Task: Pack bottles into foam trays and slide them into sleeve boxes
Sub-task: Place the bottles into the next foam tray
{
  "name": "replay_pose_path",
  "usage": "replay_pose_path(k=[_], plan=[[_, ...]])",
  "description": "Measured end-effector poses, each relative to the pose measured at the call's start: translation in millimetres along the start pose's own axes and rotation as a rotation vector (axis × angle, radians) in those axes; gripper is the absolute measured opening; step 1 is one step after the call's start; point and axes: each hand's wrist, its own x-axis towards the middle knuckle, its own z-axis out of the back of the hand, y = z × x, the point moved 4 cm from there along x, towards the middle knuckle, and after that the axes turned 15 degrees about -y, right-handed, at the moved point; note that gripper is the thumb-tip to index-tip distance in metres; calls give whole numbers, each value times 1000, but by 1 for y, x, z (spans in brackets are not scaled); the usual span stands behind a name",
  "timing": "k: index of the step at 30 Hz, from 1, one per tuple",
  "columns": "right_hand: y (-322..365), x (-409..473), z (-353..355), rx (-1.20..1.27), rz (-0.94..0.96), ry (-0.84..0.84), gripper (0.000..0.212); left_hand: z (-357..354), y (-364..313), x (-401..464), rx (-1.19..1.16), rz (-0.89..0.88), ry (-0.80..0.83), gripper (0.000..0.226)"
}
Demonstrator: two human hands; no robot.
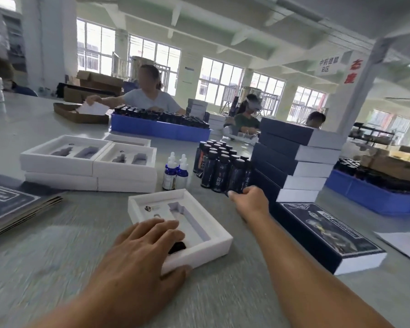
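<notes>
The white foam tray [200, 250] lies near the front edge of the grey table [57, 268], bare surface to its left. The left hand [140, 247] rests flat on it, fingers straight, over a dark bottle [177, 247] in the left recess. The right hand [251, 200] pinches a dark cylindrical bottle [237, 177] at the front of the standing cluster, beside the stacked sleeve boxes [301, 162].
</notes>
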Motion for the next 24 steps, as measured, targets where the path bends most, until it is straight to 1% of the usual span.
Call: replay_pose_path(k=[2, 6, 11, 16, 19, 22, 24], plan=[[3, 12, -11, -34, -1, -25, 52, 1, -2, 2, -7, 14, -5, 75], [8, 28, -26, -142, -26, -53, 57, 4, -7, 4, -20, 22, 4, 59], [9, 31, -32, -225, -15, -83, 46, -3, -2, 1, -32, 44, 29, 71], [4, 18, -20, -140, -33, -50, 46, -2, -3, -1, -12, 29, 40, 69], [17, 0, 0, -51, 94, -47, 42, -2, -3, -2, 5, 13, 32, 67], [45, -33, 30, 38, 320, -21, 41, -2, -4, -2, 14, 2, 45, 64], [61, -62, 49, 51, 468, 45, 39, -2, -4, -2, 24, -8, 53, 64]])
